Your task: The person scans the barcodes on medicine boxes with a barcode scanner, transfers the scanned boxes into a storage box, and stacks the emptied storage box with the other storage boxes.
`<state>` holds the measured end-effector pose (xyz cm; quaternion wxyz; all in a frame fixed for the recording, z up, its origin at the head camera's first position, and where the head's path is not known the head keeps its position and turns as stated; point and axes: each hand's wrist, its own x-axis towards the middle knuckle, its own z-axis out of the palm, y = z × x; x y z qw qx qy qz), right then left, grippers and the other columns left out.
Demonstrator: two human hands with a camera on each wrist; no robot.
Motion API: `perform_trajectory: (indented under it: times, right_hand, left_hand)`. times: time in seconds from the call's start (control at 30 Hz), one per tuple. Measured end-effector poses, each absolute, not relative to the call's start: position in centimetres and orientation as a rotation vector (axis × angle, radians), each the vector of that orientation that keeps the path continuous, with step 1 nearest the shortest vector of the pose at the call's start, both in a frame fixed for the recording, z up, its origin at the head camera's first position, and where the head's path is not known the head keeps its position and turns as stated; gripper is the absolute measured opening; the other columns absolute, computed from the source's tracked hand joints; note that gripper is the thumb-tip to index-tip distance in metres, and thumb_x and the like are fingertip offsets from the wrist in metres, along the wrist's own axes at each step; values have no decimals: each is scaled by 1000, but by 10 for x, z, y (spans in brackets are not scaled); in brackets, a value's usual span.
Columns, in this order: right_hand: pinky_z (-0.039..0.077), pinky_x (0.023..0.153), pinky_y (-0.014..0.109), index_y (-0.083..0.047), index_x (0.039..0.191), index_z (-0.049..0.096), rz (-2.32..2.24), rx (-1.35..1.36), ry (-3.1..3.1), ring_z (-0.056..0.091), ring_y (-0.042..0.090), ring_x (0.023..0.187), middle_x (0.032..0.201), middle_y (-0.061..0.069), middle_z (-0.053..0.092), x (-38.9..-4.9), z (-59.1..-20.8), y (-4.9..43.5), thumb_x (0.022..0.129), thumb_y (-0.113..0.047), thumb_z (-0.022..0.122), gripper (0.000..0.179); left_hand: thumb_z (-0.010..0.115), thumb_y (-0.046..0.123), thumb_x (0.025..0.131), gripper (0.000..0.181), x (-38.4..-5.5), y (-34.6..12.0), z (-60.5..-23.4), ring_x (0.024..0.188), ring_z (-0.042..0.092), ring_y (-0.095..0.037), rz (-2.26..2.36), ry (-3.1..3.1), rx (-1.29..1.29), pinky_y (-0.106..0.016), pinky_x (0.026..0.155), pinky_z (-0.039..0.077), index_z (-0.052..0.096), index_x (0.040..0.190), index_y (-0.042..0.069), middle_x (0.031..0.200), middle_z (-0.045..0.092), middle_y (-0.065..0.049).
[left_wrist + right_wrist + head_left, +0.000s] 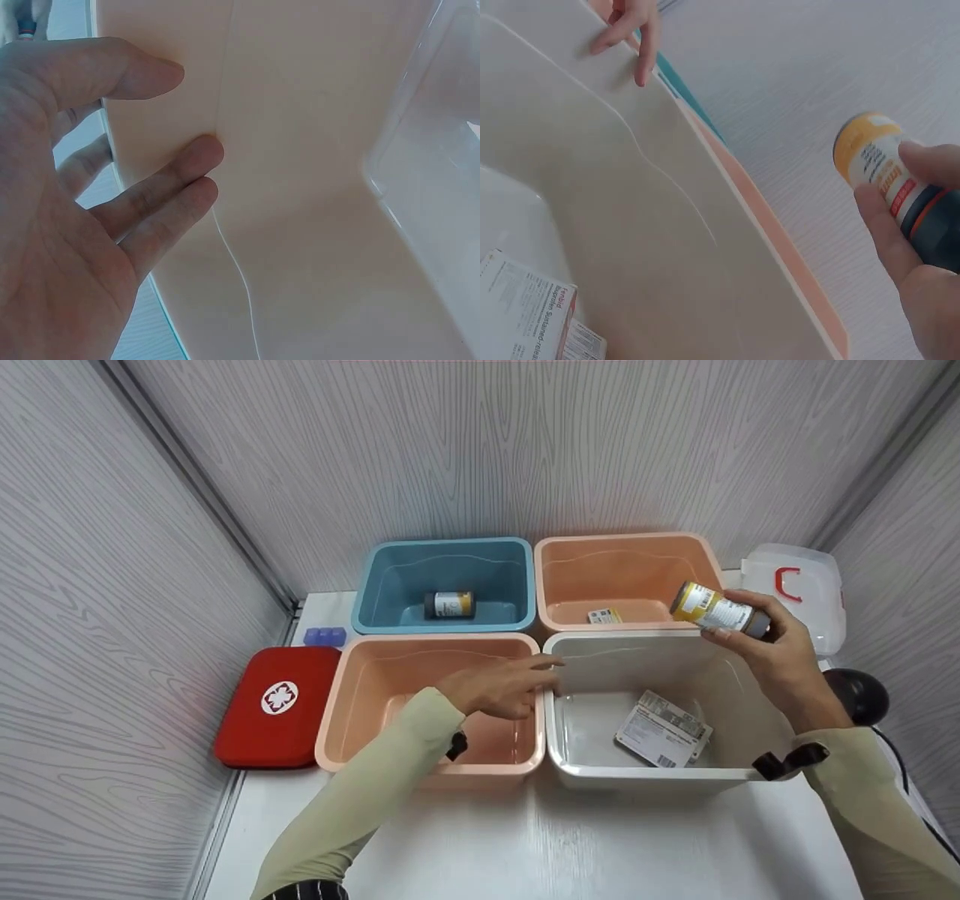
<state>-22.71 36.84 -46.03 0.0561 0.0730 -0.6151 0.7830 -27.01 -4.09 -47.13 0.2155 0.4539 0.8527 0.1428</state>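
Observation:
My right hand [791, 660] grips a pill bottle [716, 609] with a white and yellow label and a dark cap, above the far rim of the white bin. Up close in the right wrist view, thumb and fingers pinch the bottle [889, 169] around its label. My left hand [502, 686] is over the right side of the near peach bin [431, 769], its loosely extended fingers at the rim beside the white bin [637, 772]. Medicine boxes [664, 731] lie on the white bin's floor. Another bottle [450, 604] lies on its side in the blue bin [446, 628].
A small box [604, 616] lies in the far peach bin [622, 541]. At the left are a red first-aid case [281, 727] and a small purple case [325, 637]. A clear box with a red handle [814, 592] and a black round object [859, 697] stand at the right.

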Motion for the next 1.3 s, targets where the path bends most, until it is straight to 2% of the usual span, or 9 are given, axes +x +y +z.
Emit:
perform_trajectory:
  times: [0.1, 0.2, 0.33, 0.43, 0.6, 0.73, 0.87, 1.0, 1.3]
  right_hand:
    - [63, 93, 27, 9, 128, 70, 2359, 210, -1769, 52, 26, 129, 142, 11, 55, -229, -461, 367, 99, 16, 65, 30]
    - [62, 90, 24, 16, 113, 74, 2289, 219, -1739, 52, 26, 130, 136, 11, 59, -230, -463, 369, 99, 17, 64, 18]
    - [59, 88, 17, 19, 122, 71, 2109, 248, -1874, 56, 22, 127, 142, 11, 61, -228, -466, 375, 97, 17, 68, 26]
    - [55, 84, 14, 20, 122, 71, 1997, 275, -1932, 59, 18, 117, 144, 10, 63, -224, -466, 381, 96, 14, 70, 27]
    - [56, 84, 13, 14, 130, 70, 1923, 256, -1951, 64, 15, 109, 135, 10, 67, -216, -466, 390, 97, 9, 73, 33]
    - [58, 90, 15, 9, 139, 65, 1976, 231, -1908, 65, 16, 118, 141, 10, 63, -211, -466, 397, 96, 10, 74, 44]
    - [57, 95, 16, 13, 137, 63, 2007, 242, -1848, 63, 18, 127, 149, 12, 61, -208, -468, 404, 91, 19, 73, 47]
    - [58, 90, 17, 11, 140, 63, 2066, 187, -1808, 66, 17, 117, 141, 12, 63, -204, -470, 410, 90, 21, 73, 52]
    - [60, 97, 24, 18, 133, 60, 2256, 211, -1554, 62, 24, 134, 150, 17, 60, -199, -476, 421, 90, 32, 61, 45]
  left_hand:
    - [64, 7, 101, 47, -270, -41, -470, 152, 48, -30, 394, 2371, 1248, -45, 117, 51, 61, 145, 24, 181, 26, -4]
    - [64, 11, 103, 45, -269, -41, -471, 148, 51, -28, 374, 2384, 1226, -42, 113, 53, 61, 145, 27, 181, 25, 1]
    - [64, 11, 103, 45, -269, -40, -471, 144, 53, -26, 355, 2391, 1219, -41, 109, 54, 61, 145, 28, 181, 23, 3]
    - [65, 12, 103, 45, -269, -40, -471, 141, 55, -26, 355, 2391, 1212, -41, 109, 55, 60, 145, 29, 181, 23, 4]
    - [66, 13, 103, 46, -269, -40, -471, 143, 55, -26, 380, 2374, 1199, -42, 115, 53, 61, 145, 29, 182, 23, 4]
    - [66, 10, 102, 46, -269, -40, -471, 148, 52, -28, 403, 2362, 1199, -45, 116, 52, 62, 145, 26, 182, 23, 0]
    - [66, 10, 102, 46, -269, -39, -472, 150, 51, -29, 404, 2361, 1208, -46, 116, 52, 62, 145, 26, 181, 24, -1]
    - [64, 10, 102, 47, -269, -39, -472, 153, 49, -30, 392, 2366, 1216, -48, 120, 49, 62, 146, 26, 181, 25, 0]
    - [63, 8, 101, 49, -270, -39, -471, 153, 49, -30, 373, 2367, 1219, -47, 119, 50, 61, 147, 26, 181, 24, -1]
